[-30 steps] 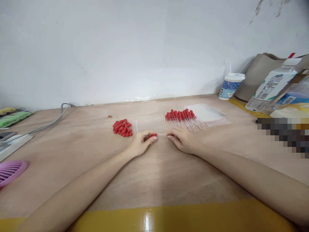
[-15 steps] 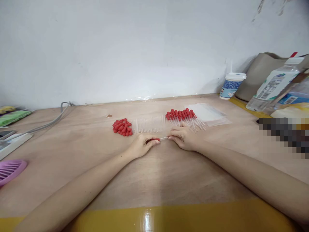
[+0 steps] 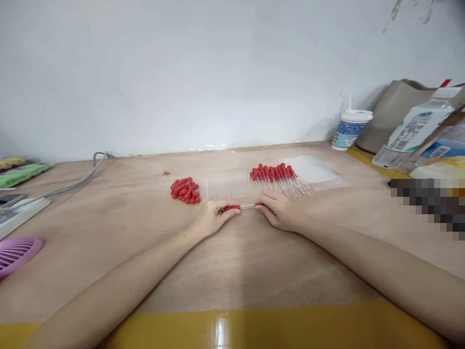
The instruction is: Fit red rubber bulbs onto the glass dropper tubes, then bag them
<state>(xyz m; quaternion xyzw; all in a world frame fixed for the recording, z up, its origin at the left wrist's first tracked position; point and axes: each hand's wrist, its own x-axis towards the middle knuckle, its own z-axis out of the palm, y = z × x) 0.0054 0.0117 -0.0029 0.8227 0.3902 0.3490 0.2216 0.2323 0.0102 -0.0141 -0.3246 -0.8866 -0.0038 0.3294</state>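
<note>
Between finger and thumb, my left hand [image 3: 213,216] pinches a red rubber bulb [image 3: 232,208]. A thin clear dropper tube [image 3: 248,206] runs from the bulb's right end to my right hand [image 3: 276,211], whose fingers are closed on it. Whether the tube's end sits inside the bulb I cannot tell. Behind my left hand lies a heap of loose red bulbs [image 3: 185,190]. A row of bare clear tubes [image 3: 225,186] stretches to the right of that heap. Beyond my right hand, droppers with red bulbs fitted [image 3: 273,172] lie side by side.
Clear plastic bags [image 3: 310,169] lie behind the fitted droppers. At the back right stand a paper cup [image 3: 349,130], a plastic bottle [image 3: 417,127] and a grey-brown container [image 3: 388,114]. On the left are a grey cable [image 3: 82,179] and a pink slatted object [image 3: 18,252]. Yellow tape [image 3: 181,332] covers the front edge.
The tube between my hands now lies more level; its right end was slightly higher. My right hand has dropped slightly, and both hands keep their grip.
</note>
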